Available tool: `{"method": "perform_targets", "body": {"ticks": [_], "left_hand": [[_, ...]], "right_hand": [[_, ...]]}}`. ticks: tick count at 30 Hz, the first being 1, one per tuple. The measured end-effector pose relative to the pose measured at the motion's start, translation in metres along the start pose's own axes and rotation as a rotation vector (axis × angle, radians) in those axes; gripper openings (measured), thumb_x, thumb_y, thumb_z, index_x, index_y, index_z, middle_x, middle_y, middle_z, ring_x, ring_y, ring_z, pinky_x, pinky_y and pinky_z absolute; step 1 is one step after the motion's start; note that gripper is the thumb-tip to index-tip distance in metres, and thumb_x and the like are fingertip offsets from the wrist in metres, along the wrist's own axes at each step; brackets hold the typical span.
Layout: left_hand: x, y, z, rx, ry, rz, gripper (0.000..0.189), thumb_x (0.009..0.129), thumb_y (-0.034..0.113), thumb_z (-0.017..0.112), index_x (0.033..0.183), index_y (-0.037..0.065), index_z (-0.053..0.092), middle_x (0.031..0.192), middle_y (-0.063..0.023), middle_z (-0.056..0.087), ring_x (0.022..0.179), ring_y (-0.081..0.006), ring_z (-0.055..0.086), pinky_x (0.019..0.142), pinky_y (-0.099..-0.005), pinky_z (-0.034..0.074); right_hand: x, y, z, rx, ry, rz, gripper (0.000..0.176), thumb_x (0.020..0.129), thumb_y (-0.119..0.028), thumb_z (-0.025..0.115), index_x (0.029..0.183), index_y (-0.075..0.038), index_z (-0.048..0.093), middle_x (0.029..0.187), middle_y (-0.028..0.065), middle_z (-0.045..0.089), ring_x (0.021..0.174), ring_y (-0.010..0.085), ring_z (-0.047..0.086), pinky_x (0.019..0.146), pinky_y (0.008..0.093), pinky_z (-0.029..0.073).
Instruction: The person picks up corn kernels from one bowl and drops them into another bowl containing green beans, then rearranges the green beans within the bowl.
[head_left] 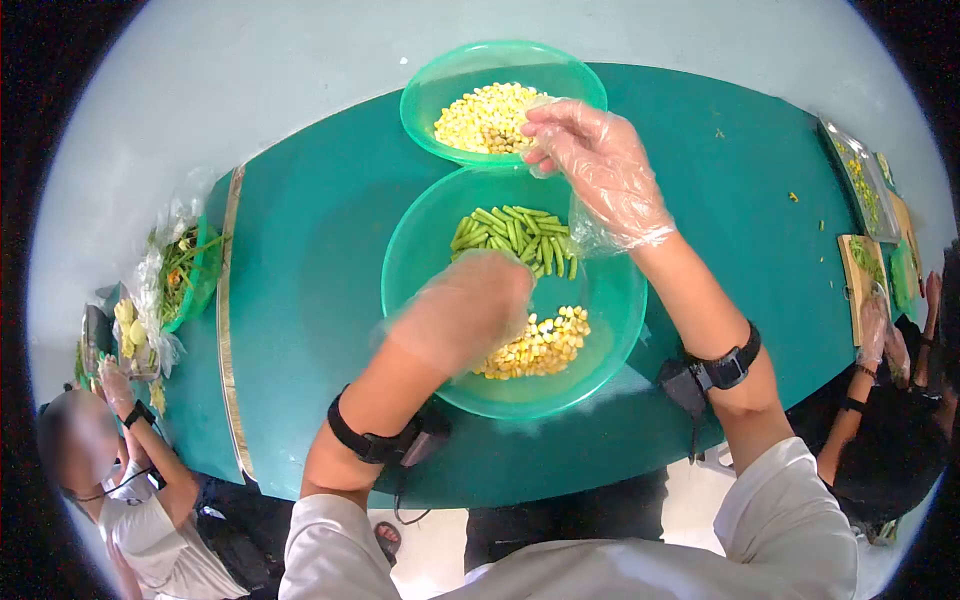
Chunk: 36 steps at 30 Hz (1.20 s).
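Observation:
Both my hands wear thin clear plastic gloves. My left hand (pixel 465 310) hovers blurred over the near green plastic bowl (pixel 420 235), just above a pile of yellow corn kernels (pixel 545 345); whether it holds kernels I cannot tell. A heap of cut green beans (pixel 515 235) lies at the far side of the same bowl. My right hand (pixel 595 160) reaches to the rim of the far green bowl (pixel 440 80), fingers curled at the edge of the corn kernels (pixel 485 115) heaped in it.
The bowls stand on a teal table (pixel 310 260). A person's gloved hand (pixel 115 385) works at bagged vegetables (pixel 175 270) on the left. At the right, another person's hands (pixel 880 335) are at a cutting board (pixel 860 265) beside a tray (pixel 860 180).

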<state>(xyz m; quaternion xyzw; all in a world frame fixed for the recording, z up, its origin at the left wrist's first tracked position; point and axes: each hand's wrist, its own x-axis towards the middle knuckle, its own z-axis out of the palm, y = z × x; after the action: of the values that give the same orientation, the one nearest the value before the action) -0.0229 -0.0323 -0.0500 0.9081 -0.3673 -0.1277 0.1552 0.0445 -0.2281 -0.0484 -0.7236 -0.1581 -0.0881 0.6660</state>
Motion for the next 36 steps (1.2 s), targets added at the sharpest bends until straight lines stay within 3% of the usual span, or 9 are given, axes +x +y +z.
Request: {"method": "perform_targets", "body": {"ticks": [3,6,9,12,21,24,28,31,36], "left_hand": [[0.001,-0.003,-0.010,-0.096,0.002,0.062,0.011,0.085,0.012,0.066,0.081,0.002,0.064,0.080,-0.0229,0.066,0.075,-0.0444,0.063,0.070,-0.0490,0.052],[0.010,-0.009,-0.029,-0.272,0.224,0.162,0.014,0.089,0.013,0.068,0.084,0.000,0.064,0.075,-0.0183,0.065,0.069,-0.0334,0.065,0.067,-0.0415,0.053],[0.012,-0.015,-0.054,-0.335,0.426,-0.111,0.013,0.091,0.014,0.071,0.091,0.001,0.067,0.073,-0.0075,0.065,0.068,-0.0174,0.063,0.067,-0.0328,0.053],[0.017,-0.035,-0.046,-0.618,0.640,-0.112,0.014,0.094,0.016,0.072,0.098,0.002,0.070,0.078,0.0002,0.066,0.076,-0.0077,0.060,0.070,-0.0269,0.052],[0.022,-0.043,-0.036,-0.752,0.662,-0.085,0.016,0.094,0.015,0.072,0.098,0.000,0.069,0.082,-0.0038,0.071,0.078,-0.0067,0.062,0.072,-0.0272,0.054],[0.020,-0.044,-0.040,-0.563,0.742,-0.111,0.016,0.094,0.016,0.070,0.098,0.000,0.069,0.082,-0.0072,0.072,0.076,-0.0098,0.066,0.071,-0.0288,0.054],[0.025,-0.046,-0.037,-0.369,0.836,-0.137,0.020,0.099,0.019,0.068,0.107,0.001,0.069,0.091,-0.0025,0.070,0.082,-0.0079,0.061,0.077,-0.0276,0.052],[0.029,-0.054,-0.031,-0.404,0.910,-0.093,0.020,0.099,0.019,0.067,0.108,0.001,0.069,0.090,-0.0042,0.071,0.083,-0.0093,0.063,0.077,-0.0296,0.053],[0.028,-0.053,-0.031,-0.397,0.873,-0.119,0.022,0.097,0.019,0.068,0.109,0.001,0.070,0.092,-0.0079,0.073,0.085,-0.0118,0.067,0.078,-0.0302,0.054]], "right_hand": [[0.003,-0.007,0.002,0.007,0.003,0.013,0.025,0.101,-0.017,0.060,0.114,0.003,0.067,0.099,0.0114,0.073,0.080,0.0157,0.071,0.074,0.0294,0.057],[0.003,-0.002,-0.002,0.009,-0.020,-0.003,0.025,0.100,-0.018,0.061,0.113,0.002,0.068,0.096,0.0104,0.073,0.080,0.0149,0.070,0.074,0.0292,0.057],[0.002,-0.007,-0.005,-0.046,-0.143,0.013,0.024,0.100,-0.017,0.062,0.114,0.001,0.069,0.096,0.0087,0.072,0.081,0.0143,0.068,0.075,0.0297,0.056],[-0.001,-0.015,-0.002,-0.112,-0.297,0.017,0.024,0.101,-0.017,0.065,0.118,-0.001,0.069,0.099,0.0056,0.071,0.084,0.0133,0.066,0.077,0.0284,0.054],[-0.001,-0.005,-0.001,-0.153,-0.265,0.046,0.022,0.098,-0.015,0.067,0.116,-0.001,0.068,0.100,0.0061,0.071,0.092,0.0123,0.067,0.083,0.0298,0.055],[-0.005,-0.009,0.002,-0.327,-0.175,-0.046,0.025,0.092,-0.014,0.067,0.115,-0.005,0.071,0.091,0.0121,0.072,0.087,0.0208,0.070,0.082,0.0337,0.055],[-0.010,-0.004,0.012,-0.639,-0.241,-0.554,0.020,0.090,-0.010,0.061,0.107,-0.004,0.070,0.098,0.0208,0.071,0.094,0.0426,0.068,0.085,0.0479,0.055],[-0.014,-0.009,0.015,-0.797,-0.463,-0.472,0.020,0.091,-0.009,0.058,0.107,-0.003,0.069,0.099,0.0214,0.070,0.094,0.0407,0.069,0.086,0.0487,0.055],[-0.019,-0.001,0.018,-0.870,-0.482,-0.435,0.025,0.092,-0.009,0.057,0.113,-0.004,0.069,0.096,0.0212,0.067,0.094,0.0395,0.069,0.083,0.0482,0.055]]}}
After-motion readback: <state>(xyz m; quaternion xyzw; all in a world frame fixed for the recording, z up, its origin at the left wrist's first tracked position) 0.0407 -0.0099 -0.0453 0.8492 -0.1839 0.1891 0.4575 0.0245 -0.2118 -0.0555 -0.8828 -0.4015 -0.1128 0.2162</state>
